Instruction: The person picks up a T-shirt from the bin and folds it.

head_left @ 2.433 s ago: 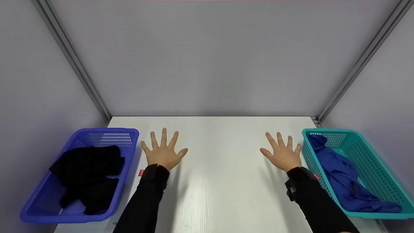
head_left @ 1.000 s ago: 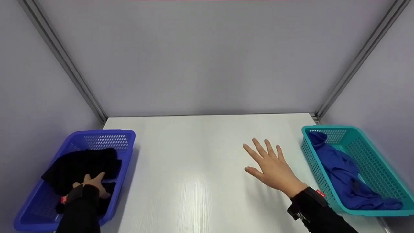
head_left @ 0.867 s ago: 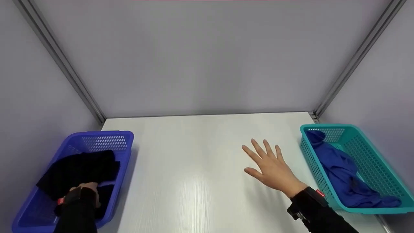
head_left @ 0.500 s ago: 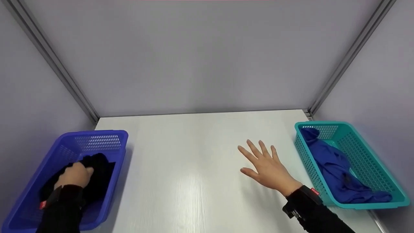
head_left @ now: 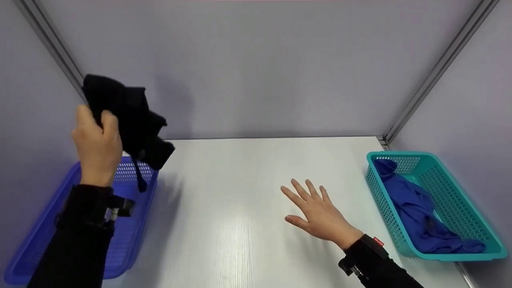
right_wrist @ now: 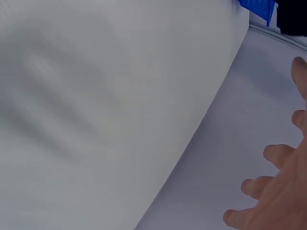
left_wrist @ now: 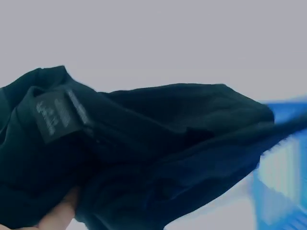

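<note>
My left hand grips a bunched black garment and holds it high above the blue basket at the table's left side. The left wrist view shows the black garment filling the frame, with a sewn label near its top left. The blue basket looks empty below it. My right hand lies flat on the white table with its fingers spread and straight, holding nothing. In the right wrist view only the right hand's fingertips show at the lower right.
A teal basket stands at the table's right edge with a crumpled blue garment inside. Grey walls with metal corner rails enclose the table on three sides. The white tabletop lies bare between the two baskets.
My left hand went from flat on the table into the blue basket, grasped the black garment and lifted it high out. My right hand slid slightly left, staying flat.
</note>
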A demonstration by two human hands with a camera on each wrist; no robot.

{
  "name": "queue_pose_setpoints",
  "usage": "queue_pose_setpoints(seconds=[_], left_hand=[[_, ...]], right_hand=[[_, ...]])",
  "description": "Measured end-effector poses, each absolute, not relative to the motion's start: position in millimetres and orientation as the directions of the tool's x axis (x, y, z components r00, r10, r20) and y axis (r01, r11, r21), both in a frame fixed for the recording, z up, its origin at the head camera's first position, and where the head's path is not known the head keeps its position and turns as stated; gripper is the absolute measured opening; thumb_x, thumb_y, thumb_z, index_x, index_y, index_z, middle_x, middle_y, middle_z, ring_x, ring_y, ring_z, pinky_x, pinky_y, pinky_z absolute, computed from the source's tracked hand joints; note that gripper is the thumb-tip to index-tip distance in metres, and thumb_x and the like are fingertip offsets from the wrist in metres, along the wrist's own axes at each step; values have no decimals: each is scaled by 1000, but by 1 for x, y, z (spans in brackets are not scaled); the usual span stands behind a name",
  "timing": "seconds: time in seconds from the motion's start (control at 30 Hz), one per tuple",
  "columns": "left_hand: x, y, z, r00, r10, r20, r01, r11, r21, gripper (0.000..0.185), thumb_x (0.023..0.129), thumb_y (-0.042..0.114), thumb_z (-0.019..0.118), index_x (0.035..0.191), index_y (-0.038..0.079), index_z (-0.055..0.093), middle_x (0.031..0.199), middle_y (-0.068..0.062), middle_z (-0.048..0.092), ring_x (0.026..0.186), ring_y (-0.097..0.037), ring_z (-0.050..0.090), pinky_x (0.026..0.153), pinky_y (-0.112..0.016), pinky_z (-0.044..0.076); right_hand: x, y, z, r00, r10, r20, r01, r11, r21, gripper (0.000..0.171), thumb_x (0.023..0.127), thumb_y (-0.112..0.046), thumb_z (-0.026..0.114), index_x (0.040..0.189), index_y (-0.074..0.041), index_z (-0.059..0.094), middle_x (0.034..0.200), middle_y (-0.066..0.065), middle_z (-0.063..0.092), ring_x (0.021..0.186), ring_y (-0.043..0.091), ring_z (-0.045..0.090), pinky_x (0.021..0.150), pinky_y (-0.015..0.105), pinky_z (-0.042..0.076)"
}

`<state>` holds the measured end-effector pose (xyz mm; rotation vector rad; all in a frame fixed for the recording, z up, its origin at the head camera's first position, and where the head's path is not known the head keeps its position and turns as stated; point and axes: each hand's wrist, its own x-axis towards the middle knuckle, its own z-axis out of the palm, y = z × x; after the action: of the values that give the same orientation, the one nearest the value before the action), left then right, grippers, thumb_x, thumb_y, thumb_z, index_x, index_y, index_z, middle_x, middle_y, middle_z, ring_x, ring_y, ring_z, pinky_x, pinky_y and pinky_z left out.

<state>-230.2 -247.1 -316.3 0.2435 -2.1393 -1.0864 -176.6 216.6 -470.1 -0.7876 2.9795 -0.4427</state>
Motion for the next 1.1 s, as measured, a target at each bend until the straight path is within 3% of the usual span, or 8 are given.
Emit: queue_pose_setpoints(seconds=[0.13, 0.3, 0.5, 0.63, 0.77, 0.9, 1.0, 1.1], left_hand=[[-224, -206, -289, -693, -433, 577, 323, 529, 785, 13, 104, 28, 43, 105, 16, 48, 88, -4, 55, 73, -17, 51, 64, -26, 39], [-217, -157, -280, -682, -382, 623, 496, 384, 779, 20, 105, 22, 48, 114, 5, 53, 96, -2, 60, 86, -16, 54, 77, -28, 44], [-209, -103, -303, -798, -173, 577, 546, 198, 814, 28, 107, 17, 48, 129, -1, 52, 116, -10, 63, 103, -17, 59, 92, -35, 49], [-205, -73, -330, -859, -10, 512, 501, 186, 845, 25, 108, 20, 49, 125, 2, 52, 110, -12, 65, 95, -20, 61, 85, -40, 51], [-204, -48, -361, -879, 146, 453, 474, 179, 862, 19, 109, 21, 50, 118, 5, 52, 104, -9, 62, 91, -20, 59, 81, -40, 52], [-202, -35, -389, -883, 297, 363, 418, 147, 896, 22, 108, 24, 53, 120, 6, 51, 107, -8, 61, 96, -19, 60, 84, -38, 53], [-199, -33, -408, -866, 429, 255, 326, 99, 940, 44, 101, 25, 66, 137, 9, 46, 124, -9, 57, 109, -20, 61, 94, -39, 53], [-196, -35, -423, -834, 526, 165, 258, 107, 960, 80, 92, 25, 76, 157, 16, 29, 149, -9, 41, 130, -23, 53, 108, -42, 45]], right_hand=[[-176, 207, -467, -869, -491, 55, -477, 806, -351, 74, 101, -60, 51, 164, -34, 21, 170, 5, 19, 155, 41, 14, 119, 70, 11], [-176, 198, -461, -864, -495, 94, -477, 744, -468, 79, 100, -58, 55, 165, -34, 15, 171, 5, 16, 156, 39, 14, 119, 69, 11], [-178, 188, -455, -866, -484, 122, -429, 595, -679, 92, 99, -47, 65, 165, -33, 2, 172, -2, 8, 157, 32, 11, 122, 64, 10], [-179, 180, -450, -901, -417, 121, -325, 462, -825, 97, 99, -34, 68, 166, -26, -1, 172, 3, 9, 157, 31, 14, 123, 58, 15], [-178, 176, -443, -955, -279, 99, -181, 284, -942, 79, 100, -22, 67, 162, -11, 21, 163, 15, 35, 149, 32, 34, 121, 52, 27], [-177, 176, -436, -994, -74, 82, -94, 181, -979, 30, 103, -15, 60, 131, -4, 63, 120, 7, 67, 116, 19, 61, 104, 37, 46], [-178, 180, -434, -998, 45, 41, -35, 108, -994, 20, 106, -14, 53, 103, -2, 69, 93, 6, 65, 90, 18, 62, 86, 32, 51], [-179, 186, -431, -996, 83, 15, -8, 84, -996, 21, 106, -16, 53, 103, -4, 70, 93, 5, 66, 88, 18, 62, 82, 30, 51]])
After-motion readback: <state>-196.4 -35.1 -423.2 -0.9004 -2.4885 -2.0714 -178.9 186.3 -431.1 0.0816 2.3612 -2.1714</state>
